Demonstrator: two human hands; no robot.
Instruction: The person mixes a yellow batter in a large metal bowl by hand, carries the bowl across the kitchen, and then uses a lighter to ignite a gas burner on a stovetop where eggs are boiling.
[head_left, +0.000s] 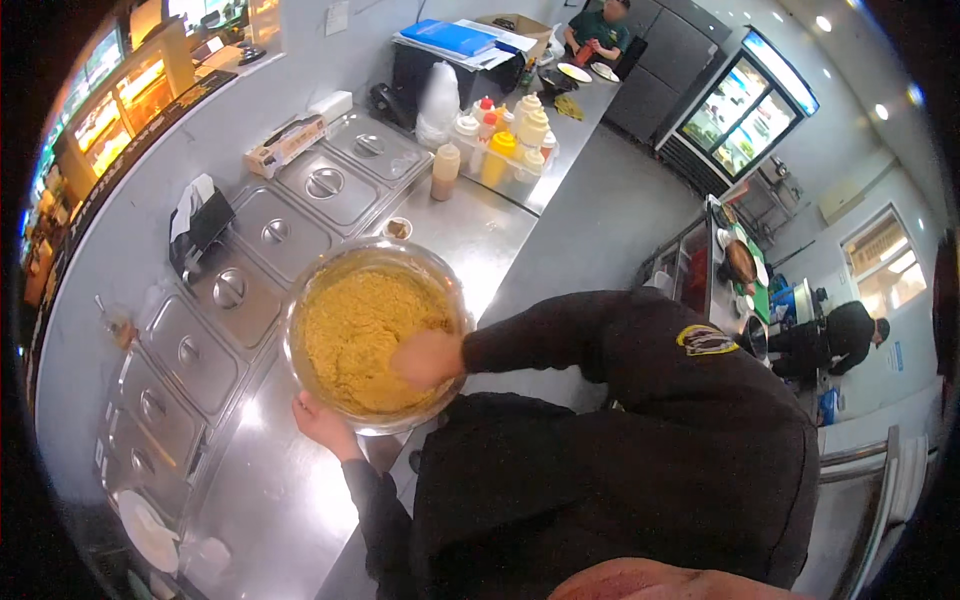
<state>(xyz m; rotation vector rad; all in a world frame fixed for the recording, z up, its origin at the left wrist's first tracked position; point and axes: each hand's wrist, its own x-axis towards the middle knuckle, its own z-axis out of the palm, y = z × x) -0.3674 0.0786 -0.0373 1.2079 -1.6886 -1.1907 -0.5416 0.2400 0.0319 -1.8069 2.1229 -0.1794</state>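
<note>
A large steel mixing bowl (298, 352) stands at the front of the steel counter, holding a lumpy yellow mixture (352, 330). My left hand (326, 426) grips the bowl's outer wall at its lower left. Inside the bowl, my right hand (429, 358) is pressed into the mixture on the right side. It is blurred, and its fingertips are hidden, so whether it grasps any of the mixture cannot be told. Just behind the bowl sits a small white cup (397, 228) with brown contents.
Lidded steel pans (274, 231) line the counter's back. A sauce bottle (445, 172) stands near a clear bin of squeeze bottles (499, 159). A white plate (146, 531) lies at lower left. One person (600, 37) is at the counter's far end, another (847, 337) at right.
</note>
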